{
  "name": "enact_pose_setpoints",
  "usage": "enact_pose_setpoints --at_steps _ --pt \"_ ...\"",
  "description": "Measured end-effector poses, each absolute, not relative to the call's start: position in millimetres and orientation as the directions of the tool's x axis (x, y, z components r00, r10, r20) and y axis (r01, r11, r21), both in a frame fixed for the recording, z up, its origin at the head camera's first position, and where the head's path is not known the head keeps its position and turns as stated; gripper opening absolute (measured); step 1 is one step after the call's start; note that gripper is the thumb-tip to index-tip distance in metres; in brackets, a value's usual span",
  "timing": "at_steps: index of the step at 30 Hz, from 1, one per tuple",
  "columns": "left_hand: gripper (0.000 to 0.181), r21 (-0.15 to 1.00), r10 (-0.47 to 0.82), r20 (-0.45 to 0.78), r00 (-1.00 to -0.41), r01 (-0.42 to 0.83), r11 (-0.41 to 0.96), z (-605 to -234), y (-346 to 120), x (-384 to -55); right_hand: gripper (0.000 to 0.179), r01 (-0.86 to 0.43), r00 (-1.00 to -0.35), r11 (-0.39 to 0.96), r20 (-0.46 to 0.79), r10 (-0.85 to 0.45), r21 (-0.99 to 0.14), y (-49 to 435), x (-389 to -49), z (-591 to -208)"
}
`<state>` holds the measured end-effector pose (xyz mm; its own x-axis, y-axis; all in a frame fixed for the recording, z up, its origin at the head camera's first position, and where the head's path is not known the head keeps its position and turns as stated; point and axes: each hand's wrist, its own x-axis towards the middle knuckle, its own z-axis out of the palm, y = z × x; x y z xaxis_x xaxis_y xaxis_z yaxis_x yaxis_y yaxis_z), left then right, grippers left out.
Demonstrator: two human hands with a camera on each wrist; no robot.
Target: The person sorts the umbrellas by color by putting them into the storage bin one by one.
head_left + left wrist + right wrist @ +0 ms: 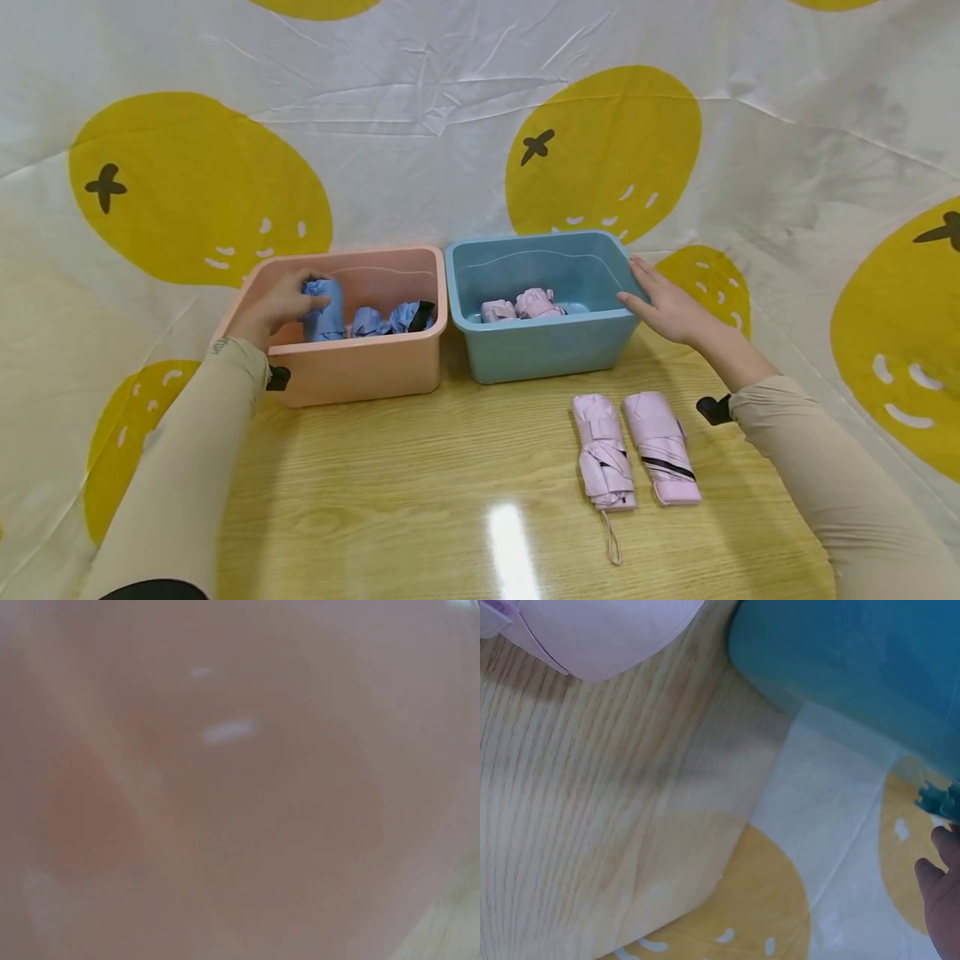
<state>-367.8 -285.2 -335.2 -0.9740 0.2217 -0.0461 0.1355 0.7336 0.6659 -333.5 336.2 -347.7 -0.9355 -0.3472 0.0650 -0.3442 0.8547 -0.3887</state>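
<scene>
In the head view my left hand (281,307) reaches into the salmon-pink bin (360,371) and grips a blue folded umbrella (326,312) standing at its left end. Two more blue umbrellas (409,317) are beside it, mostly hidden by the front wall. My right hand (666,304) rests on the right rim of the blue bin (547,350) with its fingers extended. Two pale pink umbrellas (536,304) are inside that bin. The left wrist view is filled by the blurred pink bin wall (300,802). Fingertips (930,874) of my right hand show at the right wrist view's edge.
Two more folded pink umbrellas, one with a wrist loop (602,454) and one with a black stripe (662,450), lie on the wooden table (390,483) before the blue bin. A white cloth (420,167) with yellow fruit shapes hangs behind the bins.
</scene>
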Motion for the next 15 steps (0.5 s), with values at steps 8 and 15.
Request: enact_pose_setpoints --at_steps 8,15 --pt "0.044 0.588 0.228 -0.115 -0.967 0.119 0.800 -349 -283 -375 0.083 -0.344 -0.936 0.853 0.066 -0.347 -0.392 336 -332 -344" --pt "0.058 0.524 0.250 -0.189 -0.950 0.118 0.843 -351 -287 -377 0.083 -0.345 -0.935 0.852 0.060 -0.351 -0.394 337 -333 -346"
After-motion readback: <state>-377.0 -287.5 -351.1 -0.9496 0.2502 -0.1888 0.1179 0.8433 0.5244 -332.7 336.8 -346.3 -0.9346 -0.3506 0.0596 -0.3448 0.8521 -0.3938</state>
